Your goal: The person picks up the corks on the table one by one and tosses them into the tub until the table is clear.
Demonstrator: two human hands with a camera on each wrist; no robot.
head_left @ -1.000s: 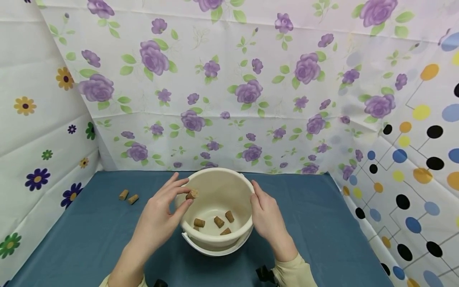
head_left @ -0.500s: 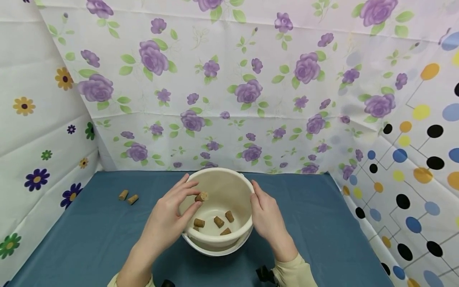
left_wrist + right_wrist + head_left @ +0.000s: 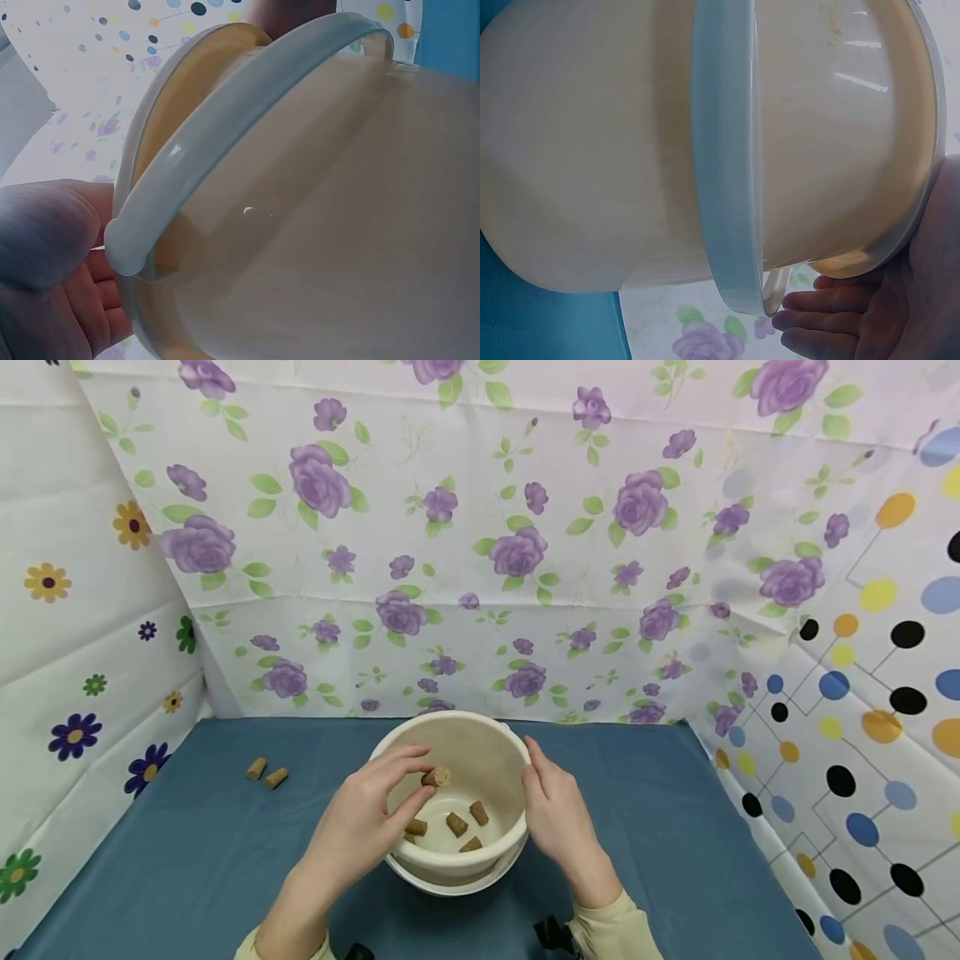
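Note:
In the head view my left hand (image 3: pixel 367 814) pinches a cork (image 3: pixel 436 777) between thumb and fingers, over the inside of a cream-white bucket (image 3: pixel 450 860). Several corks lie on the bucket's floor, among them one cork (image 3: pixel 457 824) near the middle. My right hand (image 3: pixel 558 802) holds the bucket's rim at its right side; its fingers (image 3: pixel 825 322) show beyond the rim in the right wrist view. The bucket's handle (image 3: pixel 247 127) hangs down on the near side. In the left wrist view the bucket wall hides the held cork.
Two more corks, one a cork (image 3: pixel 257 767) and beside it another cork (image 3: pixel 276 777), lie on the blue tablecloth (image 3: pixel 187 843) at the left. A flowered sheet (image 3: pixel 465 527) hangs behind the table, with patterned sheets at both sides.
My left hand has moved right and slightly down with the cork, from the bucket's left rim to further over its inside. The right hand and bucket have stayed in place.

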